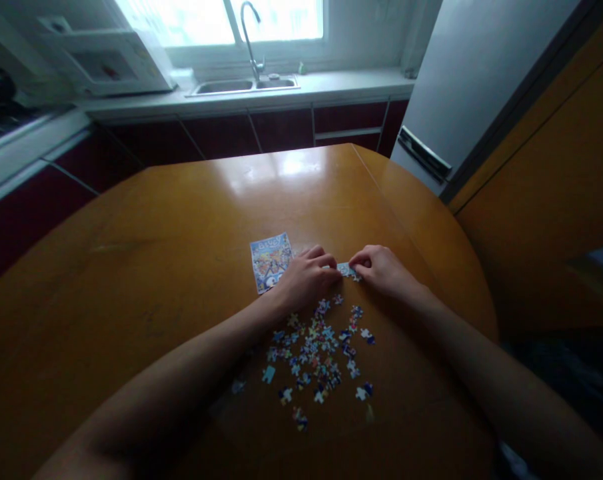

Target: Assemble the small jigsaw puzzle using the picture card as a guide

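A short strip of joined pale blue jigsaw pieces [345,269] lies on the table between my two hands. My left hand [311,273] rests over its left end, fingers bent and fingertips down on the strip, hiding part of it. At the other end, my right hand [380,269] pinches a jigsaw piece with thumb and forefinger, against the strip's right side. Beside my left hand lies a colourful reference picture sheet [270,262], partly covered by that hand. Nearer me spreads a pile of loose jigsaw pieces [316,350] in mixed colours, between my forearms.
All this lies on a large rounded wooden table [181,220]. Beyond it is a counter with a double sink [226,87], a tap [251,40] and a white microwave [106,63]. A grey fridge [476,80] stands at the right.
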Tool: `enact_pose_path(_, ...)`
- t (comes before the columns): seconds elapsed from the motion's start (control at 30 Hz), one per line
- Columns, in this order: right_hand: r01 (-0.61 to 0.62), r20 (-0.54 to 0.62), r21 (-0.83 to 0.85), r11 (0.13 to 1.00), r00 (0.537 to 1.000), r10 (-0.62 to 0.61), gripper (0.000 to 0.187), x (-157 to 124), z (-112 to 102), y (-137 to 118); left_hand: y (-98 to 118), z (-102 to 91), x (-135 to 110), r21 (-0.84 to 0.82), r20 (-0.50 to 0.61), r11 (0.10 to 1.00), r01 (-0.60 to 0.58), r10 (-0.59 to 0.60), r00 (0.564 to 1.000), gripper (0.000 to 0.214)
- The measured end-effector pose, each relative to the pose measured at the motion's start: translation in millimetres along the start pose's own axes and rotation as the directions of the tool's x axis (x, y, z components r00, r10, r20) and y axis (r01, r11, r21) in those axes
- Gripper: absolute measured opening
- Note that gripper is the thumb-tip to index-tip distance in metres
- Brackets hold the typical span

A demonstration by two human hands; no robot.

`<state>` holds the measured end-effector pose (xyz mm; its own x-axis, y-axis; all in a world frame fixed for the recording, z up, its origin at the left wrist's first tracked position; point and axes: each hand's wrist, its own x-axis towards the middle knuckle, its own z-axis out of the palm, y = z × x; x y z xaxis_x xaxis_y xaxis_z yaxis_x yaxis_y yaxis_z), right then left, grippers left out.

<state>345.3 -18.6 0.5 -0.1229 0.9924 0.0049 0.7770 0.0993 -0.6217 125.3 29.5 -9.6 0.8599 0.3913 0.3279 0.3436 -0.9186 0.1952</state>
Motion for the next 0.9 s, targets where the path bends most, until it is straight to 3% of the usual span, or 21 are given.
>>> enact_pose_path(0.3, 0.004, -0.006, 0.012, 1.000, 1.000, -0.004, 0.021, 0.0, 0.9, 1.2, 2.5, 0.6, 1.2, -0.019, -0.001, 1.000, -0.003, 0.003, 1.000, 0.018)
enact_pose_path(0.5, -0.007, -0.059, 0.055, 0.998, 0.998, 0.010, 0.020, -0.9, -1.4, -0.8, -3.5, -14.7, 8.4, -0.112, -0.217, 0.978, 0.174, -0.195, 0.957, 0.018)
enact_pose_path(0.63, 0.014, -0.080, 0.079, 0.997, 0.997, -0.008, 0.021, -3.0, -1.3, -4.2, -7.1, -24.8, 8.7, -0.113, -0.118, 0.979, 0.167, -0.180, 0.976, 0.021)
enact_pose_path(0.9, 0.105, -0.060, 0.098, 0.990, 0.993, -0.099, 0.035, -6.1, 3.1, -12.3, -4.7, -15.8, 5.4, -0.039, 0.005, 0.998, 0.055, -0.055, 0.998, 0.025)
